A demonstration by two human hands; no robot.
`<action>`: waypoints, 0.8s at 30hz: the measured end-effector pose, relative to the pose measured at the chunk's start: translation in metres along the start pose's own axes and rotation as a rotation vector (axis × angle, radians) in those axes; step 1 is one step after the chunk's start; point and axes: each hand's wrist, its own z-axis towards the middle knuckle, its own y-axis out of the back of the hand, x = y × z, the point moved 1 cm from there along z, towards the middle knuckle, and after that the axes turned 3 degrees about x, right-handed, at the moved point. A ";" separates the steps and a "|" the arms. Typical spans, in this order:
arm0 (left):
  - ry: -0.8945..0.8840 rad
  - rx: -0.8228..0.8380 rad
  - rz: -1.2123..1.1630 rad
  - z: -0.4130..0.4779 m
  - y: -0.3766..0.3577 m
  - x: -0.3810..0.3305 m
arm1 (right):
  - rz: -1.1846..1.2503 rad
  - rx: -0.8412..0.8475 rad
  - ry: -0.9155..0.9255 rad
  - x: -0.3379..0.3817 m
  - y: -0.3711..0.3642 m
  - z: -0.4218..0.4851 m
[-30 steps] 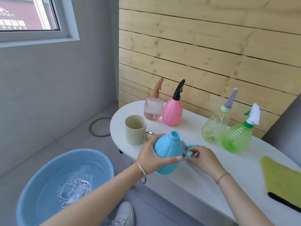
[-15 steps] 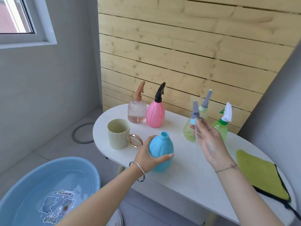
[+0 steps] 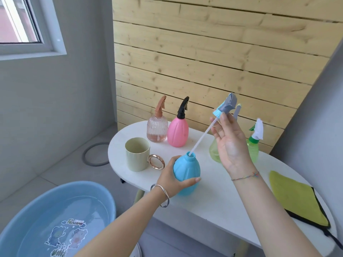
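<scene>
On the white desk (image 3: pixel 213 197) the left hand (image 3: pixel 171 179) grips the blue bottle (image 3: pixel 186 173), which stands upright; above it the right hand (image 3: pixel 229 143) pinches the spray head (image 3: pixel 225 106); its white tube (image 3: pixel 202 138) reaches into the bottle's neck.

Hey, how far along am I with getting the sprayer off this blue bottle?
Done: the spray head is unscrewed and raised above the blue bottle. In hand: your right hand pinches it while the tube dips into the bottle's mouth; your left hand grips the bottle on the table. Left: draw the tube fully out, then probably refill.
</scene>
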 end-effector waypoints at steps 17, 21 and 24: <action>0.018 0.002 0.000 0.000 0.000 0.001 | -0.226 0.037 0.134 -0.010 0.009 -0.004; 0.014 0.004 0.002 0.000 0.000 0.001 | -0.265 0.065 0.135 -0.017 0.013 -0.008; 0.015 0.002 0.005 0.001 0.000 0.002 | -0.225 0.027 0.125 -0.013 0.019 -0.004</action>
